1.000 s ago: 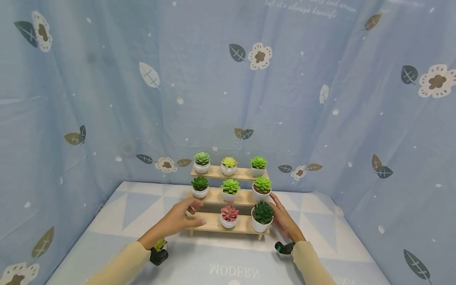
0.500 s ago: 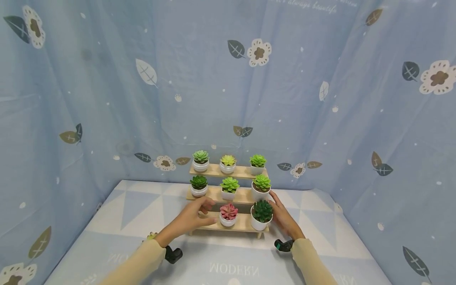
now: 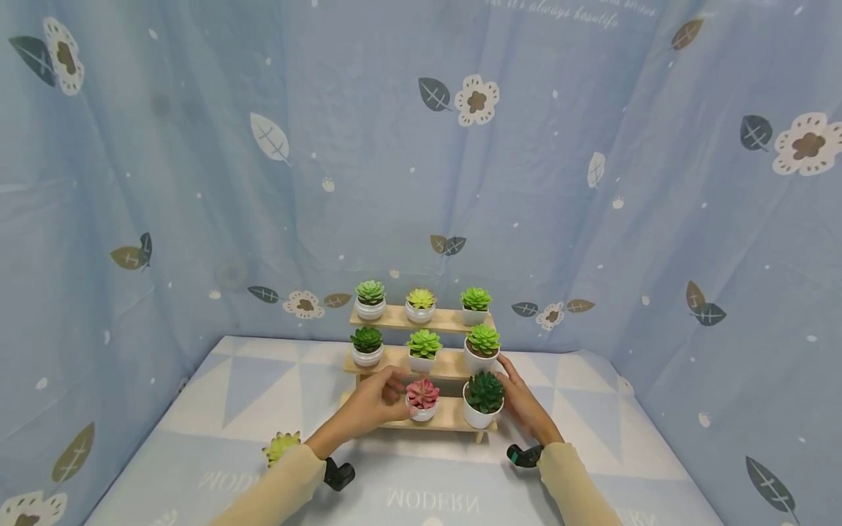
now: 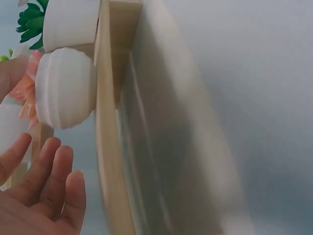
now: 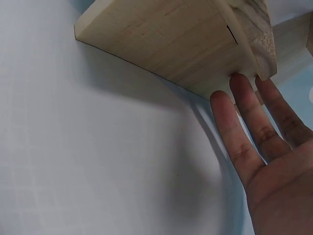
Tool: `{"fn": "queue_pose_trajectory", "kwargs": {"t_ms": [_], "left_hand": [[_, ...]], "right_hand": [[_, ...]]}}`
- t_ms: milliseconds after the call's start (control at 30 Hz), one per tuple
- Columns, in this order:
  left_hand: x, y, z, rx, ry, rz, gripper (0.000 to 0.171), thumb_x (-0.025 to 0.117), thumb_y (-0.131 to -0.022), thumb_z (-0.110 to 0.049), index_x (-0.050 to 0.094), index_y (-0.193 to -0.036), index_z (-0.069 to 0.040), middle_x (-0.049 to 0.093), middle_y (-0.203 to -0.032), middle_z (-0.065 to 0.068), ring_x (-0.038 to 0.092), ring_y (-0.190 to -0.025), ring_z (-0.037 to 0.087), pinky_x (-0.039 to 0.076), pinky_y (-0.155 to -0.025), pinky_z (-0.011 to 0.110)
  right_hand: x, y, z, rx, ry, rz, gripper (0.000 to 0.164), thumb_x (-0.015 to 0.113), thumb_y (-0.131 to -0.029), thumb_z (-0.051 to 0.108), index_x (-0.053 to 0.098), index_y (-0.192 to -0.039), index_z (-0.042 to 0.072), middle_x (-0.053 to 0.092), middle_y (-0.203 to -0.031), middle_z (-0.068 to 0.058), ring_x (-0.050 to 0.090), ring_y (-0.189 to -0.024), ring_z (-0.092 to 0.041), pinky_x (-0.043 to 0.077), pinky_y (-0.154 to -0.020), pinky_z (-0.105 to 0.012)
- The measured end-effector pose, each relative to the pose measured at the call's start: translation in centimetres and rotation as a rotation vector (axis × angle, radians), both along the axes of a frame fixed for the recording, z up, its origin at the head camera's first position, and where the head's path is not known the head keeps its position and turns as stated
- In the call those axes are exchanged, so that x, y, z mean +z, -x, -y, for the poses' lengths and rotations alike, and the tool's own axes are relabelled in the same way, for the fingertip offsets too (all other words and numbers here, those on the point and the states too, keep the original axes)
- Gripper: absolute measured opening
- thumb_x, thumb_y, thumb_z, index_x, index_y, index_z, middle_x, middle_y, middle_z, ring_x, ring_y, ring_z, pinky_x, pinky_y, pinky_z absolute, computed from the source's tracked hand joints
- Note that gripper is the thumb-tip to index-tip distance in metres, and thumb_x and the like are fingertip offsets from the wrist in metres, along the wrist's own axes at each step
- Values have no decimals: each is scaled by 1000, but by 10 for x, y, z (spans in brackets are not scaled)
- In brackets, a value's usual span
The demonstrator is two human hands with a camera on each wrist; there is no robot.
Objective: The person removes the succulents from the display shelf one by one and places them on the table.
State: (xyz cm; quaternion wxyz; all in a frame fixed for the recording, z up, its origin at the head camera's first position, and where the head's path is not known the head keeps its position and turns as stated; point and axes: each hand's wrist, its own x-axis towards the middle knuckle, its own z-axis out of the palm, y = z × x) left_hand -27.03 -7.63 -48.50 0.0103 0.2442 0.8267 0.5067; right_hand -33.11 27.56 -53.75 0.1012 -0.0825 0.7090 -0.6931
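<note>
A pink succulent [image 3: 422, 394] in a ribbed white pot [image 4: 66, 88] stands on the lowest tier of a three-tier wooden stand [image 3: 454, 414]. My left hand [image 3: 371, 402] reaches in from its left, thumb in front and fingers behind. In the left wrist view those fingers are spread, with a gap between several of them and the pot. My right hand [image 3: 521, 402] rests at the stand's right end, beside a dark green succulent [image 3: 484, 394] in a white pot. Its straight fingers [image 5: 252, 100] meet the wooden end in the right wrist view.
The middle tier holds three green succulents, among them a bright one [image 3: 424, 345]. Three more potted succulents, including a yellow-green one [image 3: 421, 299], line the top tier. Another yellow-green succulent [image 3: 279, 446] is on the table, partly behind my left sleeve. A blue patterned curtain [image 3: 421, 183] hangs behind.
My left hand has moved right along the lowest tier to the pink succulent, uncovering the yellow-green one on the table. My right hand has stayed at the stand's right end.
</note>
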Motion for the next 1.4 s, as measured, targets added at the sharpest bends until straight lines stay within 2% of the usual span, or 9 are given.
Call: {"fn": "queue_pose_trajectory", "kwargs": {"t_ms": [167, 300, 700, 1000, 1400], "left_hand": [[-8, 0, -8, 15, 2, 2, 56, 88, -85, -26, 60, -130, -7, 64, -113, 6, 63, -102, 28, 53, -85, 38], [-12, -1, -12, 27, -12, -9, 56, 90, -82, -25, 61, -127, -8, 65, -111, 6, 63, -99, 26, 54, -82, 35], [-17, 3, -21, 44, 14, -24, 68, 91, -81, -33, 61, -137, -10, 65, -115, 0, 61, -95, 16, 50, -77, 28], [-19, 3, -25, 59, 14, -6, 61, 91, -80, -35, 62, -130, -15, 64, -109, -4, 61, -94, 18, 50, -74, 27], [-17, 1, -26, 59, 24, -15, 63, 90, -81, -33, 63, -132, -9, 64, -113, -1, 60, -93, 16, 50, -73, 27]], "right_hand": [[-3, -2, 0, -1, 8, -1, 64, 47, -110, 38, 15, -164, 25, 10, -169, -18, 22, -151, -47, 19, -116, -68], [-2, -4, 2, -7, 13, 2, 64, 47, -110, 37, 14, -164, 24, 12, -168, -20, 22, -151, -46, 19, -117, -67], [0, -1, 2, -3, 1, -9, 65, 47, -110, 39, 14, -164, 26, 8, -170, -16, 20, -152, -46, 17, -118, -67], [-3, -1, 0, -13, 1, -1, 65, 49, -109, 38, 15, -164, 25, 6, -171, -14, 18, -153, -44, 16, -118, -66], [0, -3, 2, -14, -5, 0, 70, 51, -107, 44, 15, -165, 27, 4, -171, -12, 17, -153, -45, 16, -117, -68]]}}
